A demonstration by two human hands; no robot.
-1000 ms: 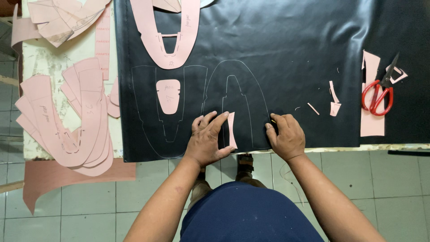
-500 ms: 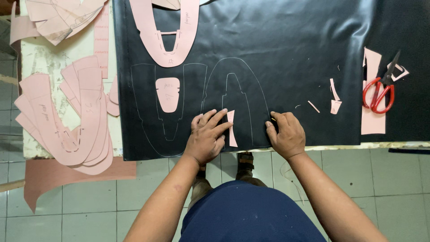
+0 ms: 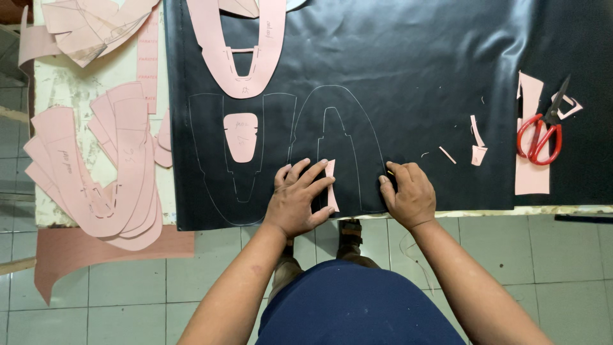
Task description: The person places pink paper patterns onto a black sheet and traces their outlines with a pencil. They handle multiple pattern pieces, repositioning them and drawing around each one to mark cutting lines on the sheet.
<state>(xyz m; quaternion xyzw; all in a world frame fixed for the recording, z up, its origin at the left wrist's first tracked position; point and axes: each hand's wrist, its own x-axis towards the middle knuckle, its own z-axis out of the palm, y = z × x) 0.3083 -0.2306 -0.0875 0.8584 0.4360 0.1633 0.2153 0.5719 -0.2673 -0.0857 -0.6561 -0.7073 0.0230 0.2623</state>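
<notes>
Left hand (image 3: pixel 297 199) flat on black sheet (image 3: pixel 408 70) near table edge, fingers spread, pinning narrow pink strip (image 3: pixel 331 185) against traced outline. Right hand (image 3: pixel 406 191) just beside on same sheet, fingers curled around small marking tool – tip barely visible. Farther: small pink template (image 3: pixel 242 137) inside outline, large pink pattern (image 3: pixel 237 45) beyond. Red scissors (image 3: pixel 541 131) at right – pink pattern stack (image 3: pixel 102 166) at left.

Bright, even light; soft glare on black sheet (image 3: pixel 408 57), seemingly sharp.
</notes>
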